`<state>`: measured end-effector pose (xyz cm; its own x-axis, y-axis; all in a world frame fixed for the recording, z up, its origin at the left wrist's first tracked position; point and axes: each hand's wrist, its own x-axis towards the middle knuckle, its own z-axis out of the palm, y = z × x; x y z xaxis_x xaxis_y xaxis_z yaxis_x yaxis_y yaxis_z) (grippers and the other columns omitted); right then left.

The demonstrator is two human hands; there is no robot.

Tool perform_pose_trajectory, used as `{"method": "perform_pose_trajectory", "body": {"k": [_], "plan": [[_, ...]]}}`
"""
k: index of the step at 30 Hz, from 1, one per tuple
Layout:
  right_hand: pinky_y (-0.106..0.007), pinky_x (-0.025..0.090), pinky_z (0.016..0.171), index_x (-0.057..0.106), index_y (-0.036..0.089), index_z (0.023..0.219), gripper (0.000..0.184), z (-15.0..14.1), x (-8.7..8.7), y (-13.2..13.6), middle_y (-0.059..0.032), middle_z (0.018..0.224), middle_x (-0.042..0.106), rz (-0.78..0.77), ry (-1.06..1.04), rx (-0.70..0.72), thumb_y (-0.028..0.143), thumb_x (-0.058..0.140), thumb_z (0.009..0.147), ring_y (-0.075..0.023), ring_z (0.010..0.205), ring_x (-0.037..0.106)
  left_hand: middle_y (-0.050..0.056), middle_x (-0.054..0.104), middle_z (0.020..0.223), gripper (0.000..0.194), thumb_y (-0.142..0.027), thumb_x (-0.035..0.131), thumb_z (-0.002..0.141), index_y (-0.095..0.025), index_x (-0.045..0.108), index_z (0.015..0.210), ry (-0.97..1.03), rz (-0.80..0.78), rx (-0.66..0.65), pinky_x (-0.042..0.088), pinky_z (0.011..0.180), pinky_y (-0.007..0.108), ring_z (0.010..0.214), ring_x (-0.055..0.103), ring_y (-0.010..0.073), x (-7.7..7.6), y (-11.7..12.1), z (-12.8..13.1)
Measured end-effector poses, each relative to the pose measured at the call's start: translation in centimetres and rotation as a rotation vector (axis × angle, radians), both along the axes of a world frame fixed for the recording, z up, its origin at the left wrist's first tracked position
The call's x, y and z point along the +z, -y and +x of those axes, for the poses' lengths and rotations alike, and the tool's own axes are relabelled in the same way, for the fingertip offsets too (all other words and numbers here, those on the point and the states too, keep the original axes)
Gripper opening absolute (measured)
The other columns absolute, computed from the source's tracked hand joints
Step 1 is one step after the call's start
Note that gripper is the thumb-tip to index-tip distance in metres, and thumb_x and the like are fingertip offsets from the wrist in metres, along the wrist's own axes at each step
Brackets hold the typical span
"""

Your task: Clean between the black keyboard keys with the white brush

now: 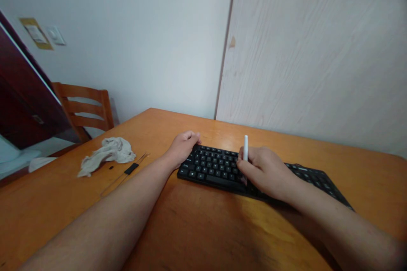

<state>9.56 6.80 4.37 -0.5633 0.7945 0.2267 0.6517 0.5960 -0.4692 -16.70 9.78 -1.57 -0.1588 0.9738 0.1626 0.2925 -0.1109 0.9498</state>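
A black keyboard (219,167) lies on the wooden table, slightly angled. My left hand (184,146) is closed around its upper left end, thumb along the top edge. My right hand (262,169) is over the keys right of the middle, its fingers pinching a slim white stick-like tool (246,146). That tool stands nearly upright with its lower end down at the keys. Its tip is too small and blurred to make out. My right hand and forearm hide part of the keyboard's right half.
A crumpled greyish cloth (110,154) lies at the left of the table (203,228). Beside it are a small black piece (111,167) and a black bar with thin wires (131,169). A wooden chair (84,106) stands beyond the left edge; a wall (159,42) is behind the table.
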Motion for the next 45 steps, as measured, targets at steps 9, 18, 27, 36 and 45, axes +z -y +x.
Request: {"method": "perform_pose_trajectory", "body": {"k": [9, 18, 27, 36, 45], "plan": [[-0.033, 0.049, 0.074, 0.066, 0.021, 0.081, 0.024, 0.0, -1.4, -1.7, -0.0045, 0.081, 0.074, -0.056, -0.387, -0.063, 0.038, 0.053, 0.093, -0.0212, 0.079, 0.069, 0.001, 0.064, 0.07, 0.037, -0.054, 0.057, 0.085, -0.019, 0.064, 0.074, -0.007, 0.006, -0.002, 0.041, 0.063, 0.027, 0.067, 0.055, 0.0169, -0.4, -0.3, -0.3], [-0.036, 0.049, 0.083, 0.072, 0.023, 0.091, 0.026, -0.5, -3.3, -2.1, -0.0055, 0.097, 0.073, 0.07, -0.339, -0.028, 0.041, 0.052, 0.095, -0.023, 0.093, 0.067, 0.001, 0.064, 0.07, 0.038, -0.054, 0.056, 0.085, -0.019, 0.065, 0.073, -0.037, 0.021, -0.005, 0.041, 0.063, 0.028, 0.067, 0.055, 0.0172, -0.4, -0.3, -0.2], [-0.035, 0.047, 0.075, 0.068, 0.023, 0.08, 0.025, -0.5, -2.3, -1.5, -0.0042, 0.082, 0.072, 0.138, -0.138, -0.036, 0.036, 0.051, 0.094, -0.022, 0.078, 0.065, 0.0, 0.061, 0.066, 0.036, -0.052, 0.056, 0.084, -0.019, 0.063, 0.072, -0.034, 0.005, 0.011, 0.039, 0.061, 0.028, 0.063, 0.052, 0.0165, 0.0, 0.0, 0.1], [-0.032, 0.043, 0.065, 0.063, 0.023, 0.074, 0.024, -0.5, -1.5, -0.5, -0.0028, 0.07, 0.066, 0.187, -0.025, -0.055, 0.033, 0.051, 0.092, -0.0203, 0.068, 0.062, 0.0, 0.062, 0.067, 0.035, -0.051, 0.057, 0.084, -0.019, 0.063, 0.071, -0.037, 0.019, 0.009, 0.04, 0.063, 0.028, 0.064, 0.053, 0.0165, 0.0, -0.2, 0.0], [-0.031, 0.042, 0.065, 0.061, 0.023, 0.07, 0.022, -0.7, -0.2, 0.5, -0.0016, 0.066, 0.065, 0.14, 0.032, 0.003, 0.027, 0.05, 0.089, -0.0185, 0.065, 0.06, 0.001, 0.062, 0.068, 0.036, -0.052, 0.057, 0.084, -0.019, 0.064, 0.072, -0.02, 0.026, -0.007, 0.04, 0.061, 0.028, 0.065, 0.053, 0.0167, -0.3, -0.3, -0.1]]}}
